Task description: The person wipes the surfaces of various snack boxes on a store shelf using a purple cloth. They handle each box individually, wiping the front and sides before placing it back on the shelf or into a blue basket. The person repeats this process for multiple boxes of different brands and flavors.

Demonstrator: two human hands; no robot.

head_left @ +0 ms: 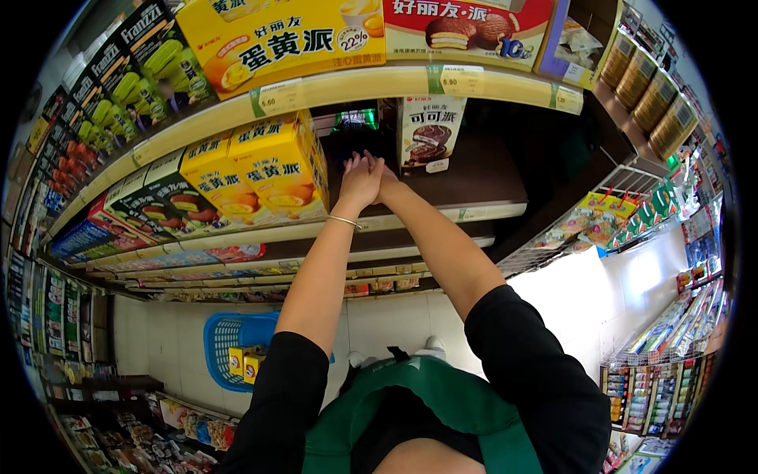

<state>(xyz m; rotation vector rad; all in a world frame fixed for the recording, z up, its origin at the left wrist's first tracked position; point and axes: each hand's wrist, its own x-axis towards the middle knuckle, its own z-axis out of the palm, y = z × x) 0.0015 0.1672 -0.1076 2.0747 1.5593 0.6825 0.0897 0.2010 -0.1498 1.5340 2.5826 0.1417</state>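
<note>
Both my arms reach forward to a brown shelf (482,186), and the hands meet at the gap between boxes. My left hand (361,183), with a thin bracelet at its wrist, has its fingers stretched out and slightly apart. Against it lies my right hand (387,188), its fingers mostly hidden behind the left one. Nothing shows in either hand. Right of them stands a white and brown box of chocolate pies (430,130). To their left are yellow boxes of pies (280,178). Deep in the gap is a dark space with a green glint.
Above runs a shelf edge with price tags (458,79), holding a yellow box (284,39) and a red box (466,31). A blue basket (217,347) with small yellow packs stands on the floor at lower left. Gold cans (655,95) line a side shelf at right.
</note>
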